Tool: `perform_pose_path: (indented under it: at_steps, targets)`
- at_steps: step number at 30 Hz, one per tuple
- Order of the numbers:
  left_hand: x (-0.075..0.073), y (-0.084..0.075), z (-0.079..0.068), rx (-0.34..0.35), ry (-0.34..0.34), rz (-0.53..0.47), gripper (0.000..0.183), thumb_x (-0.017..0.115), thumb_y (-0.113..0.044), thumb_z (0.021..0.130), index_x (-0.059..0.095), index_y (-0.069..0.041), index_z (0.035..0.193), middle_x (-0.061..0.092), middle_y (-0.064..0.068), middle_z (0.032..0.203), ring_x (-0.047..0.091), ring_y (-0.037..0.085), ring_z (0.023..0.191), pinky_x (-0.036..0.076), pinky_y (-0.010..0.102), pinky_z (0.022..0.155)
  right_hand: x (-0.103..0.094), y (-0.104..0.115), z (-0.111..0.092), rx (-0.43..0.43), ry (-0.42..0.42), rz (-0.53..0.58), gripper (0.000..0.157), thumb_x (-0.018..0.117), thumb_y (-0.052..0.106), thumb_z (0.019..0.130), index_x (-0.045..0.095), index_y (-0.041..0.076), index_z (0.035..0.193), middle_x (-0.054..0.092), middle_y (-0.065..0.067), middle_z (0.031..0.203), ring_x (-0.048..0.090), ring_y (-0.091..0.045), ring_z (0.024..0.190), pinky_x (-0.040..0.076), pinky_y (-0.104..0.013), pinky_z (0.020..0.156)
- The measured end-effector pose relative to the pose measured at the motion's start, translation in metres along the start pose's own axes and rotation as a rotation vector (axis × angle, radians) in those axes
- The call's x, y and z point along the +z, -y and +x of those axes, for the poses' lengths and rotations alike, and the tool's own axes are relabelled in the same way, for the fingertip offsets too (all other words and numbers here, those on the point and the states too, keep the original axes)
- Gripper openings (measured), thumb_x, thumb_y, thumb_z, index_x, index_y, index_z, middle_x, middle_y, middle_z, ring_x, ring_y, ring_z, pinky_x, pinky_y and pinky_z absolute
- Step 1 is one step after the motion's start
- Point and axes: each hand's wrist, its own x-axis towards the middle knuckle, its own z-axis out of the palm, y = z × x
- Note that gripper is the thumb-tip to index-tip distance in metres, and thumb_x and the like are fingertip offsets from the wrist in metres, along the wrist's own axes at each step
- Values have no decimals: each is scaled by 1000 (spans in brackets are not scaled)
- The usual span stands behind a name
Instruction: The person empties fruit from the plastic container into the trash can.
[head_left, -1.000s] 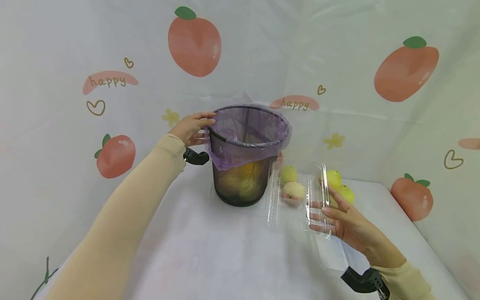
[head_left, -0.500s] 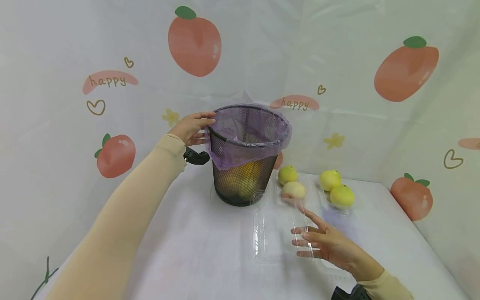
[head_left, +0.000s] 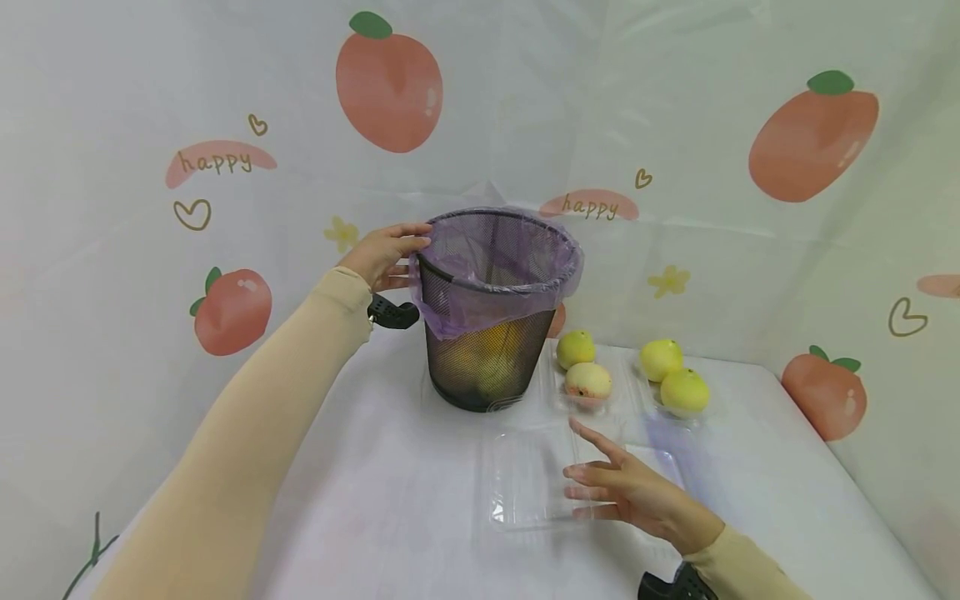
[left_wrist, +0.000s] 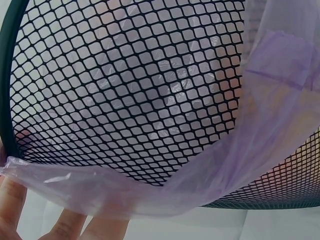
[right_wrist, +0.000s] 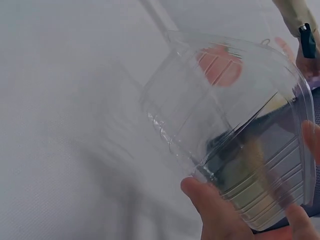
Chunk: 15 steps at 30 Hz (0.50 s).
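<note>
A black mesh wastebasket [head_left: 480, 358] lined with a purple plastic bag [head_left: 487, 312] stands on the white table. My left hand [head_left: 382, 257] grips its rim at the left; in the left wrist view, fingers [left_wrist: 65, 225] show below the bag's folded edge. Yellow and greenish shapes show dimly through the mesh low in the basket. My right hand [head_left: 637, 492] holds a clear plastic container [head_left: 528, 492] low in front of the basket. In the right wrist view, the thumb and fingers are on different sides of the clear container [right_wrist: 220, 110].
Behind the right hand, a greenish fruit [head_left: 575, 350] and a pale blushed fruit [head_left: 588, 381] sit together. Two yellow-green fruits [head_left: 684, 390] lie farther right, with clear plastic about them. A fruit-print cloth [head_left: 480, 100] hangs behind the table.
My right hand has moved left and down toward me with the clear container, which now lies lower and flatter. The fruits behind it show plainly. The left hand keeps its place on the rim.
</note>
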Motion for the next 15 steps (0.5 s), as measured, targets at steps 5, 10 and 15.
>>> perform_pose_path:
  at_steps: [5, 10, 15]
  targets:
    - [1, -1, -1, -3, 4, -12, 49, 53, -20, 101, 41, -23, 148, 30, 8, 156, 39, 32, 138, 41, 42, 109, 3, 0, 7, 22, -52, -13, 85, 62, 19, 95, 5, 26, 157, 41, -27, 138, 62, -24, 109, 55, -39, 88]
    - [1, -2, -3, 2, 10, -16, 49, 53, -19, 101, 40, -22, 149, 29, 9, 156, 38, 33, 138, 40, 43, 110, 4, -1, 13, 39, -84, -18, 85, 65, 20, 94, 8, 27, 157, 39, -29, 138, 63, -24, 107, 56, -38, 86]
    - [1, -2, -4, 6, 11, -9, 49, 53, -19, 101, 41, -21, 148, 30, 9, 155, 39, 33, 137, 40, 43, 110, 3, -3, 16, 46, -74, -9, 85, 64, 20, 95, 7, 26, 157, 42, -27, 135, 65, -21, 103, 57, -36, 83]
